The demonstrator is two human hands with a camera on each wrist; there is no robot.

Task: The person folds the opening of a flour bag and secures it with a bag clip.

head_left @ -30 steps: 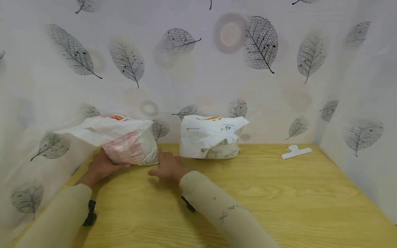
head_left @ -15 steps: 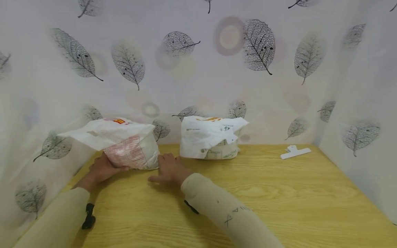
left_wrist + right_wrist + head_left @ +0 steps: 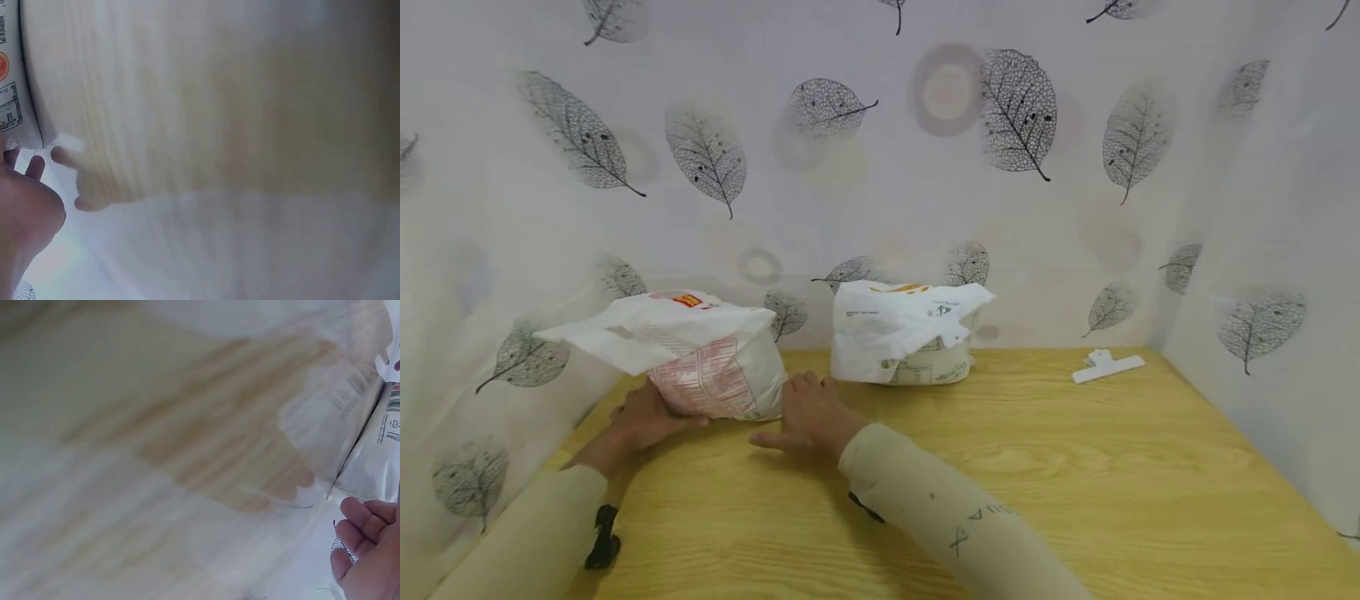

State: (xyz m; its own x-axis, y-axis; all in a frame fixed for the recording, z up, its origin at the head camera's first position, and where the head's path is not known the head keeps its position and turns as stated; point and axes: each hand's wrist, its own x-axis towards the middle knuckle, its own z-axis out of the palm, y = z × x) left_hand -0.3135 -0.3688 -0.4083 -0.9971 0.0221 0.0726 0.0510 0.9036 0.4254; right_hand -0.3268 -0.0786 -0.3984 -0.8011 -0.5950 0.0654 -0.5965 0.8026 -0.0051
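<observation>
A plump white plastic bag (image 3: 718, 375) with red print stands on the left of the table, its loose top flopping leftward. My left hand (image 3: 643, 417) holds its left side, thumb along the bottom front edge. At the bag's lower right side are the fingers of my right hand (image 3: 812, 417), with the thumb stretched out away from the bag. In the left wrist view, the bag (image 3: 11, 94) shows at the left edge above the left hand (image 3: 28, 215). Loosely bent fingers of the right hand (image 3: 372, 550) lie by the bag's corner (image 3: 369, 462) in the right wrist view.
A second white bag (image 3: 910, 333), with green and orange print and its top folded over, stands right of the first. Farther right lies a white bag clip (image 3: 1107, 367) on the wooden table (image 3: 1075, 483). A leaf-patterned curtain (image 3: 880, 208) borders the back and sides.
The red-printed bag has come slightly nearer across the table, both hands moving with it. The second bag and the clip stay on their spots as the head view shifts a little.
</observation>
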